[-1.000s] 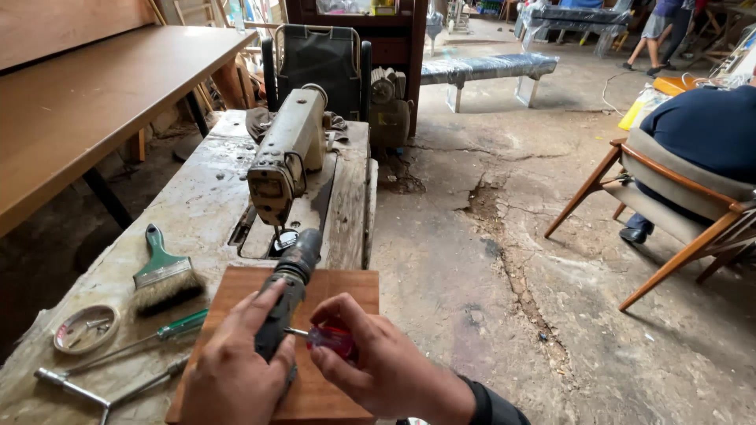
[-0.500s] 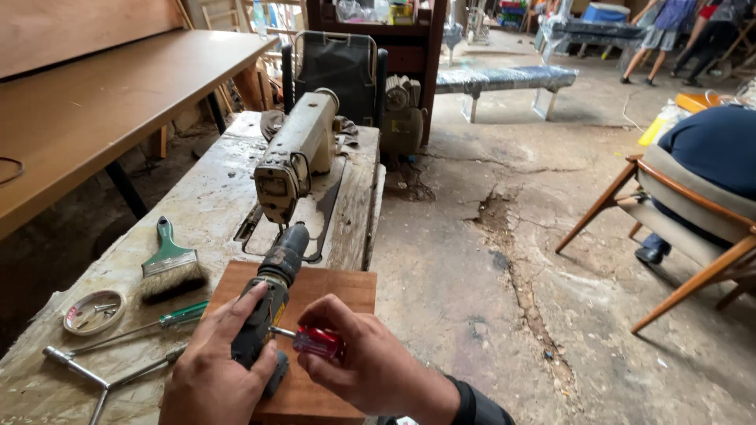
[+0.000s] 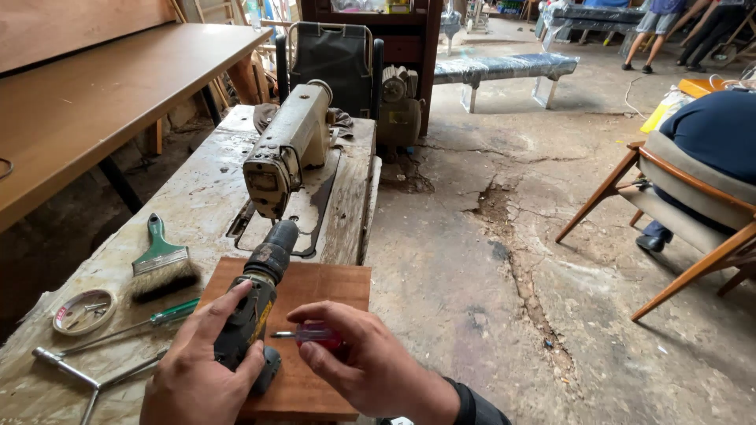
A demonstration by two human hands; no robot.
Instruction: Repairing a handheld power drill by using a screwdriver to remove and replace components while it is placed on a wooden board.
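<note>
Head view: the left hand [image 3: 206, 370] wraps its fingers around a black cordless drill [image 3: 253, 315] lying on a brown wooden board [image 3: 324, 291]. The right hand [image 3: 370, 364] pinches a small red-handled screwdriver [image 3: 315, 335], its metal tip touching the drill. Beside them on the worn white counter [image 3: 205, 197] lie a green-handled paintbrush [image 3: 161, 264] and a green screwdriver [image 3: 134, 327]. Farther back stands an old cream sewing machine [image 3: 290, 145].

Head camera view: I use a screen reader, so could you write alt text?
A left hand grips a cordless drill on a wooden board, while the right hand holds a small red-handled screwdriver against it. Behind them, an old sewing machine sits on a worn workbench.
</note>
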